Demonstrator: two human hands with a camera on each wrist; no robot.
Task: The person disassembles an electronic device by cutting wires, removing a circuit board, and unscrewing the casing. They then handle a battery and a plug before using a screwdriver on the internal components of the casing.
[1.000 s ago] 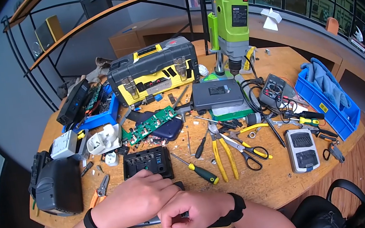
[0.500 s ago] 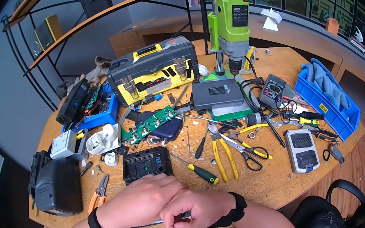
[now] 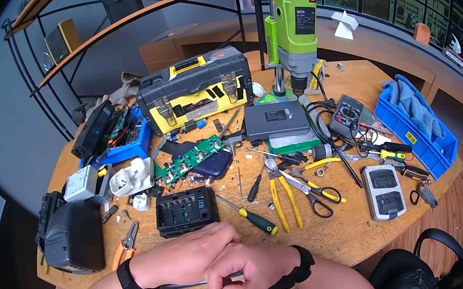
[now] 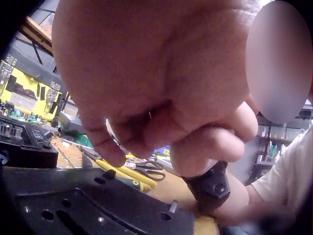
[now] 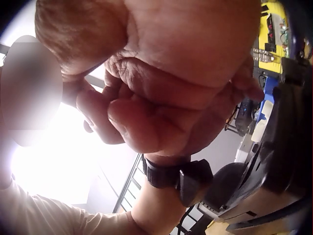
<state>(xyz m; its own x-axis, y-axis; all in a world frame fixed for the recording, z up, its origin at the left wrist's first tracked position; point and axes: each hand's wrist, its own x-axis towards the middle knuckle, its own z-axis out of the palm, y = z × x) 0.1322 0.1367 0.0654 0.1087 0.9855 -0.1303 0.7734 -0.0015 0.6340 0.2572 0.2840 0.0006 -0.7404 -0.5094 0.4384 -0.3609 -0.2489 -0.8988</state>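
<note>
Holding the left hand [image 3: 192, 258] and the right hand [image 3: 254, 269] together, touching, over the near edge of the table [image 3: 331, 240]. Curling the right hand's fingers inward, with nothing visible in the clench. Hiding the left hand's fingertips behind the right hand; cannot tell from these views whether released, clenched or grasping something small.

Having the black panel [image 4: 122, 210] below both hands, apparently nearer to the left; cannot tell whether touching it. Seems to make downward the relation any further move would turn on, with little reach forward or sideways.

Lying roughly flat there, with a pierced face up and a metal pin [image 4: 173, 206] standing from it near one end. Appears to run left to right along the table edge, though too covered by the hands to be sure of the long axis.

Just beyond the left hand, showing the black box [image 3: 186, 209] on the table, with a long axis running left to right and a slotted face up. Beside it on the right, showing a screwdriver [image 3: 257, 220] aslant, with the tip toward the box and the handle toward the near right. Out to the left, showing orange cutters [image 3: 128, 244] with handles toward the near edge.
</note>
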